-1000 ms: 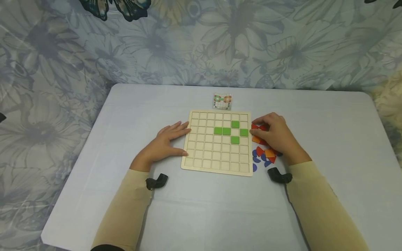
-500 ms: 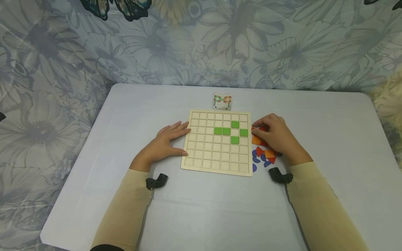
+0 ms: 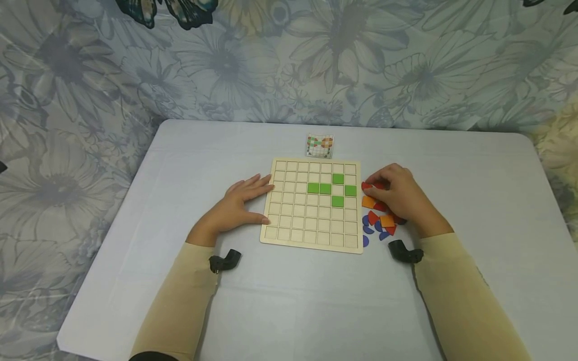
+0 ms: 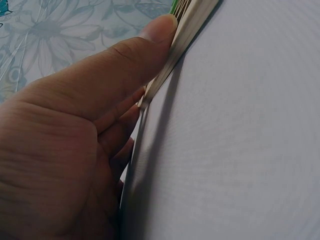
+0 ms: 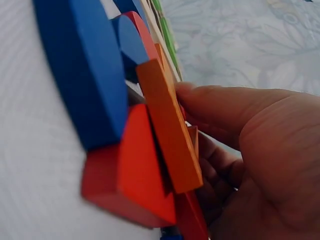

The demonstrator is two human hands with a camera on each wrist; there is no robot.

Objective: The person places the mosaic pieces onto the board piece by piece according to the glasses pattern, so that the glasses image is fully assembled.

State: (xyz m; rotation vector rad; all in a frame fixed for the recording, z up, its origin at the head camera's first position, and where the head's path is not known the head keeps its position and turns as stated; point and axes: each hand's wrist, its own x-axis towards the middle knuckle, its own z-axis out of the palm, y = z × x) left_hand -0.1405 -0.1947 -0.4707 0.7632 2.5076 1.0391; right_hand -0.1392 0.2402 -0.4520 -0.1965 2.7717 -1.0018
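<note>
A pale wooden grid board [image 3: 311,234] lies on the table with several green squares [image 3: 325,188] set in its cells. My left hand [image 3: 239,203] rests along the board's left side, fingers spread, with the thumb tip on the edge; the left wrist view shows the thumb [image 4: 160,30] against the wooden rim. Just past the board's right edge, my right hand [image 3: 397,193] pinches a red block [image 3: 365,185] between thumb and fingertips. That block is mostly hidden in the right wrist view, where the right thumb [image 5: 200,97] lies behind an orange block [image 5: 170,130].
Orange, red and blue pieces are heaped under and below the right hand, among them an orange square [image 3: 387,220] and a blue half-round [image 3: 366,241]. A small printed pattern card [image 3: 320,146] stands behind the board. White cloth covers the table [image 3: 298,301].
My right hand has drawn slightly right, away from the board's edge, and more of the red block shows at its fingertips. The left hand and the board stay put.
</note>
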